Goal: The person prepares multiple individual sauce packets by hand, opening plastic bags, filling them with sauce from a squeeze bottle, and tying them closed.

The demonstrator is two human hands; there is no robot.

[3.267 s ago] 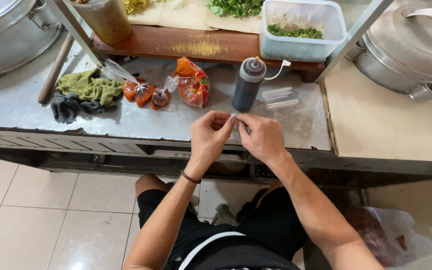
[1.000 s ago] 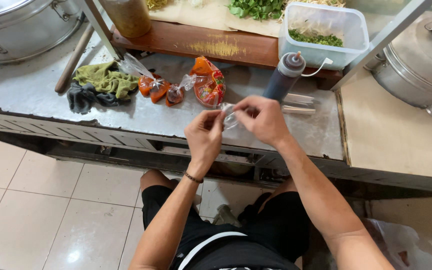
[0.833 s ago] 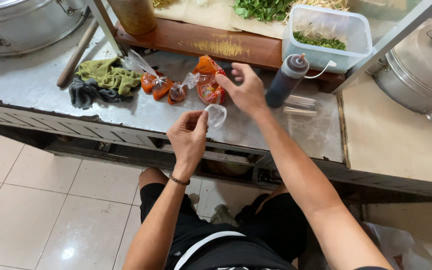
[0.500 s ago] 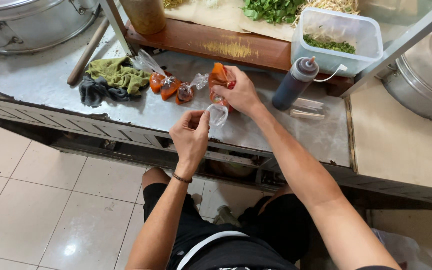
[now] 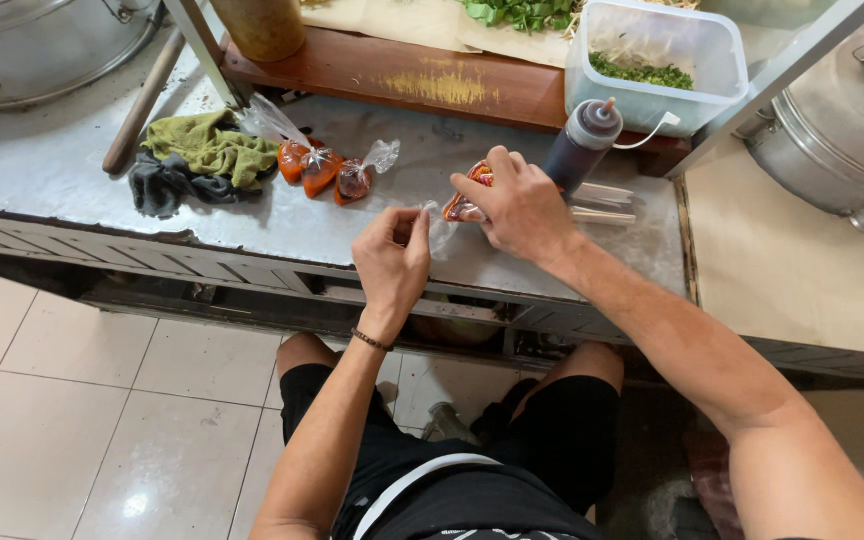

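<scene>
Right hand (image 5: pixel 522 205) has carried red sauce pouch (image 5: pixel 466 207) from 12 o'clock down beside clear small bag (image 5: pixel 439 228). Step: bagging pouch. Next calls for bag mouth spread wide. Left hand (image 5: pixel 392 255) pinches bag, fingers closed, palm down. Right fingers clamp pouch above steel counter (image 5: pixel 72 170).

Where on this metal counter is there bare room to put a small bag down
Bare metal counter lies left of the rags and along the front edge below the tied sauce bags. Another patch sits right of the flat packets. It is crowded around the right hand gripping the red pouch, the left hand pinching the clear bag, and the squeeze bottle.
</scene>
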